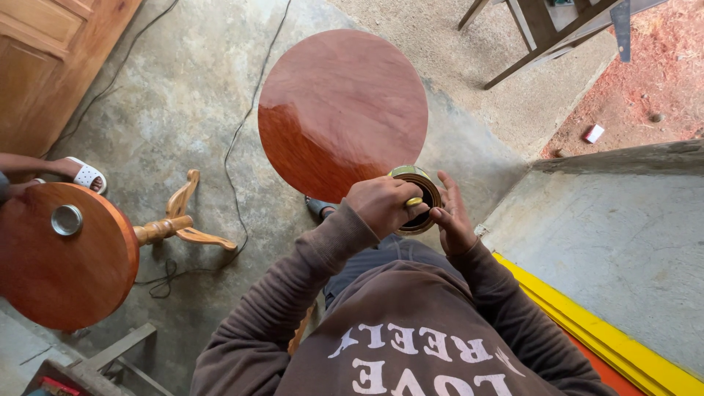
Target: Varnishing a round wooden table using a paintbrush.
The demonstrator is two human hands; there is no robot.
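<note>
Both hands are closed about a small open tin [419, 196] held just above the near edge of a round, glossy red-brown tabletop [342, 110]: the left hand [381, 205] is wrapped over its rim, with a small yellow piece pinched at the fingertips, and the right hand [452, 220] is cupped against its side, so that the tin is steadied from two sides. Well off to the left, a second round table [62, 257] is laid on its side on the concrete floor [176, 110], its turned pale-wood pedestal [180, 224] pointing outward.
</note>
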